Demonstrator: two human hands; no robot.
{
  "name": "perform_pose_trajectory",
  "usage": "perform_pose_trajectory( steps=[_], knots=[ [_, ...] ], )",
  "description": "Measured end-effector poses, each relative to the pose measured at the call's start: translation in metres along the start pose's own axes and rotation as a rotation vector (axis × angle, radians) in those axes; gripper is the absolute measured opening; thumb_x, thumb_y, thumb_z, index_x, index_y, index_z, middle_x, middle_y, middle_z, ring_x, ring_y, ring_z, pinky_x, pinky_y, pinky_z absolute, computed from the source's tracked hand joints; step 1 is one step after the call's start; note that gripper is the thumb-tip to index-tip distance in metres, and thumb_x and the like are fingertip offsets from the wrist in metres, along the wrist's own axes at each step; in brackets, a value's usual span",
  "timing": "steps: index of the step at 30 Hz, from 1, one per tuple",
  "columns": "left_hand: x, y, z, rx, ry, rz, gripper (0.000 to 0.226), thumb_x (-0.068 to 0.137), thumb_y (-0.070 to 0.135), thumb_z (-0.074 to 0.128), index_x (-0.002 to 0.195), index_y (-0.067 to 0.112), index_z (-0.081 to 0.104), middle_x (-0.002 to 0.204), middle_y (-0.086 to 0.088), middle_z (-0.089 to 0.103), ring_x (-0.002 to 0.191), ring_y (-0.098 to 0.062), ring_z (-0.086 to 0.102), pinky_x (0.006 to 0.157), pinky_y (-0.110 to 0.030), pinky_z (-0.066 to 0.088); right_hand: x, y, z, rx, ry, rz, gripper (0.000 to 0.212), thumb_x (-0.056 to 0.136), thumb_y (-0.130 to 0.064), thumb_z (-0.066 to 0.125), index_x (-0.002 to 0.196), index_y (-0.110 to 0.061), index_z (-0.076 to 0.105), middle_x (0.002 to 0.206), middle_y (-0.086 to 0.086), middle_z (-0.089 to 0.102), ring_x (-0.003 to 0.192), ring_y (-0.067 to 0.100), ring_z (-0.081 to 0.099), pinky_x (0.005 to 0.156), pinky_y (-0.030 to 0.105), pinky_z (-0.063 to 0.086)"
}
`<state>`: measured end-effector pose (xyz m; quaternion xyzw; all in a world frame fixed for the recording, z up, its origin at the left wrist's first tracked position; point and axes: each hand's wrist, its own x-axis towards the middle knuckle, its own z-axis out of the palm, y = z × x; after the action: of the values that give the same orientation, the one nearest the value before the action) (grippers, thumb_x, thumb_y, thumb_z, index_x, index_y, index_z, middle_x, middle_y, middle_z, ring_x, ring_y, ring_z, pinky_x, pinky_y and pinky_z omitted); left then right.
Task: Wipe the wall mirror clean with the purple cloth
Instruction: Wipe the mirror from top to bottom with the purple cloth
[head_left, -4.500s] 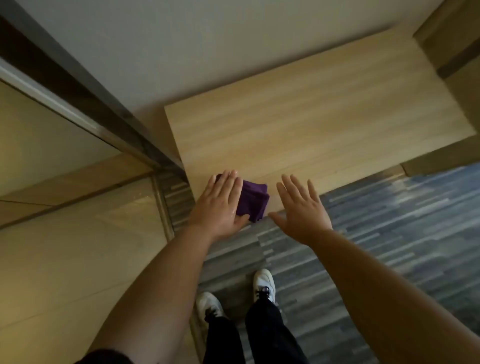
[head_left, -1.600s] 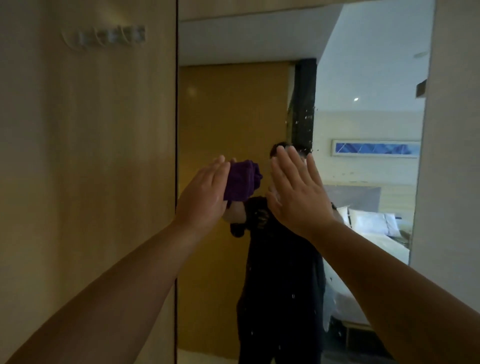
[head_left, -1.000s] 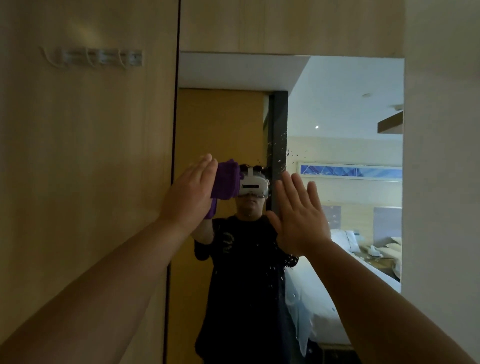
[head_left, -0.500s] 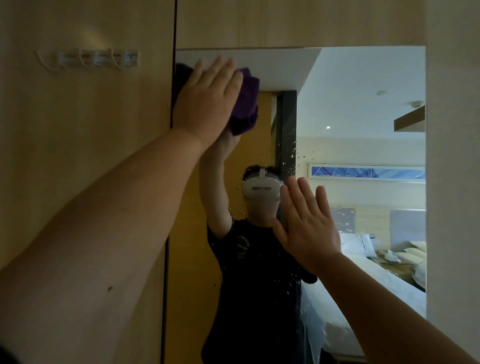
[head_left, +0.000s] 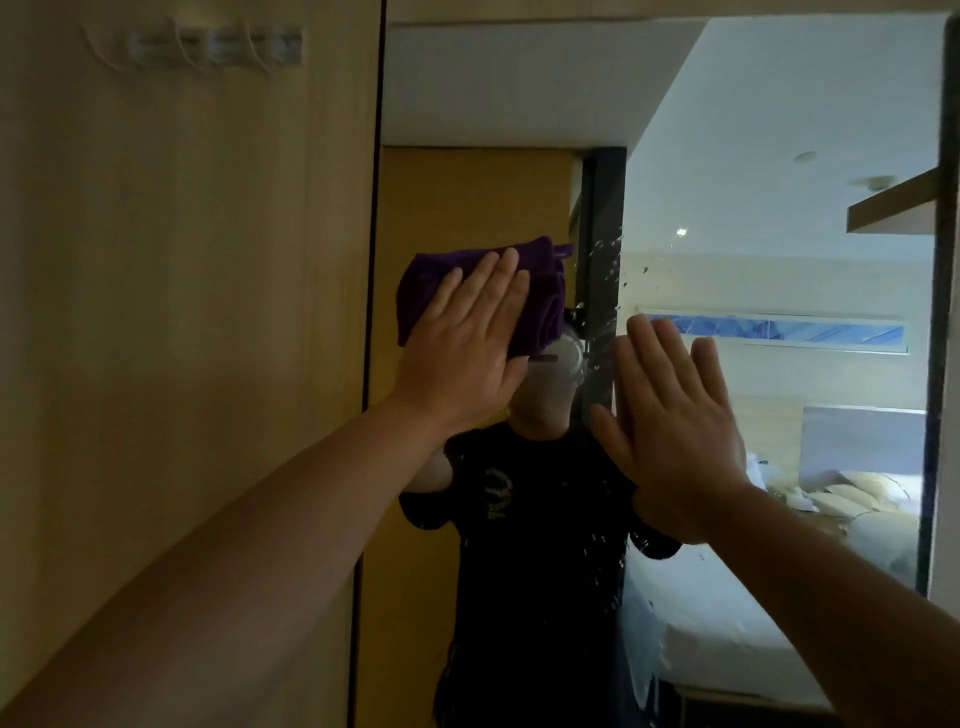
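The wall mirror (head_left: 753, 130) fills the middle and right of the head view, with white spatter spots down its centre. My left hand (head_left: 467, 348) lies flat on the folded purple cloth (head_left: 431, 283) and presses it against the glass near the mirror's left edge, at mid height. My right hand (head_left: 670, 415) is held up in front of the glass to the right of the cloth, palm forward, fingers spread, holding nothing. Whether it touches the glass I cannot tell.
A wooden wall panel (head_left: 182, 312) with a row of coat hooks (head_left: 213, 44) runs along the left of the mirror. A pale wall edge (head_left: 948, 364) borders the mirror on the right. The glass reflects a person and a bed.
My left hand has slid the purple cloth down from the mirror's top left corner to mid height. My right hand has stayed raised in about the same place.
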<state>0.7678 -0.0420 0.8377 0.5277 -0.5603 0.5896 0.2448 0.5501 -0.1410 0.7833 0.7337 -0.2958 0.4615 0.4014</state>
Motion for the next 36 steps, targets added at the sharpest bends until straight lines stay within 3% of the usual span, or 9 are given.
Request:
perform_pose_trajectory(
  steps=[10, 13, 16, 18, 21, 24, 28, 31, 36],
  knots=[
    [-0.212, 0.076, 0.031, -0.044, -0.175, 0.062, 0.096, 0.077, 0.05, 0.052, 0.155, 0.008, 0.015, 0.163, -0.01, 0.012, 0.15, -0.028, 0.007, 0.121, -0.044, 0.005, -0.002, -0.002, 0.007, 0.019, 0.026, 0.038, 0.07, 0.102, -0.053, 0.026, 0.155, -0.007, 0.025, 0.165, 0.012, 0.015, 0.154, 0.027, 0.003, 0.124, 0.049, -0.001],
    [-0.301, 0.105, 0.038, -0.019, -0.261, 0.076, 0.076, 0.084, 0.048, 0.049, 0.148, 0.011, 0.033, 0.156, -0.007, 0.029, 0.15, -0.026, 0.01, 0.119, -0.044, 0.013, -0.003, -0.005, 0.007, 0.03, 0.025, 0.055, 0.067, 0.103, -0.05, 0.027, 0.155, -0.007, 0.026, 0.165, 0.013, 0.016, 0.154, 0.027, 0.004, 0.124, 0.05, 0.001],
    [-0.332, 0.111, 0.035, -0.025, -0.335, -0.003, 0.058, 0.094, 0.047, 0.036, 0.141, 0.013, 0.042, 0.149, -0.005, 0.045, 0.15, -0.023, 0.012, 0.12, -0.042, 0.013, -0.004, -0.006, 0.006, 0.022, 0.015, 0.06, 0.067, 0.103, -0.05, 0.026, 0.155, -0.007, 0.026, 0.164, 0.013, 0.017, 0.154, 0.027, 0.004, 0.124, 0.05, 0.002],
    [-0.319, 0.109, 0.03, -0.06, -0.332, -0.039, 0.061, 0.092, 0.046, 0.043, 0.143, 0.013, 0.04, 0.147, -0.007, 0.047, 0.15, -0.023, 0.013, 0.12, -0.043, 0.014, -0.004, -0.005, 0.004, 0.023, 0.003, 0.051, 0.068, 0.103, -0.052, 0.024, 0.155, -0.008, 0.024, 0.165, 0.012, 0.016, 0.154, 0.026, 0.003, 0.124, 0.05, 0.002],
    [-0.253, 0.095, 0.023, -0.126, -0.23, -0.135, 0.08, 0.084, 0.045, 0.054, 0.149, 0.008, 0.027, 0.157, -0.013, 0.029, 0.149, -0.028, 0.014, 0.12, -0.048, 0.013, -0.004, -0.004, 0.002, 0.048, -0.001, 0.044, 0.067, 0.104, -0.051, 0.025, 0.156, -0.009, 0.024, 0.165, 0.01, 0.014, 0.154, 0.024, 0.001, 0.124, 0.049, 0.003],
    [-0.136, 0.073, 0.011, -0.14, -0.1, -0.215, 0.074, 0.093, 0.041, 0.051, 0.151, 0.006, 0.022, 0.159, -0.016, 0.02, 0.149, -0.031, 0.014, 0.12, -0.05, 0.011, -0.006, 0.0, -0.004, 0.154, 0.029, 0.068, 0.065, 0.104, -0.048, 0.028, 0.156, -0.011, 0.019, 0.165, 0.009, 0.011, 0.154, 0.021, -0.001, 0.125, 0.045, 0.0],
    [0.021, 0.049, -0.01, -0.1, -0.086, -0.268, 0.069, 0.099, 0.045, 0.037, 0.153, 0.008, 0.018, 0.162, -0.014, 0.012, 0.15, -0.028, 0.006, 0.122, -0.048, 0.005, -0.01, 0.032, -0.016, 0.125, 0.054, 0.145, 0.065, 0.105, -0.05, 0.018, 0.158, -0.012, 0.014, 0.166, 0.008, 0.007, 0.154, 0.021, -0.005, 0.123, 0.038, -0.012],
    [0.107, 0.041, -0.022, -0.052, -0.087, -0.232, 0.067, 0.101, 0.047, 0.025, 0.155, 0.009, 0.011, 0.163, -0.013, 0.007, 0.15, -0.027, 0.002, 0.122, -0.047, 0.002, -0.014, 0.06, -0.011, 0.101, 0.046, 0.192, 0.068, 0.104, -0.051, 0.02, 0.157, -0.008, 0.018, 0.166, 0.011, 0.01, 0.154, 0.022, -0.004, 0.124, 0.042, -0.008],
    [0.123, 0.052, -0.014, -0.012, -0.037, -0.174, 0.067, 0.099, 0.045, 0.026, 0.155, 0.009, 0.015, 0.163, -0.012, 0.012, 0.15, -0.027, 0.008, 0.121, -0.045, 0.006, -0.018, 0.073, 0.001, 0.076, 0.072, 0.172, 0.068, 0.104, -0.049, 0.02, 0.156, -0.006, 0.023, 0.165, 0.013, 0.013, 0.154, 0.025, 0.001, 0.124, 0.049, 0.002]
  ],
)
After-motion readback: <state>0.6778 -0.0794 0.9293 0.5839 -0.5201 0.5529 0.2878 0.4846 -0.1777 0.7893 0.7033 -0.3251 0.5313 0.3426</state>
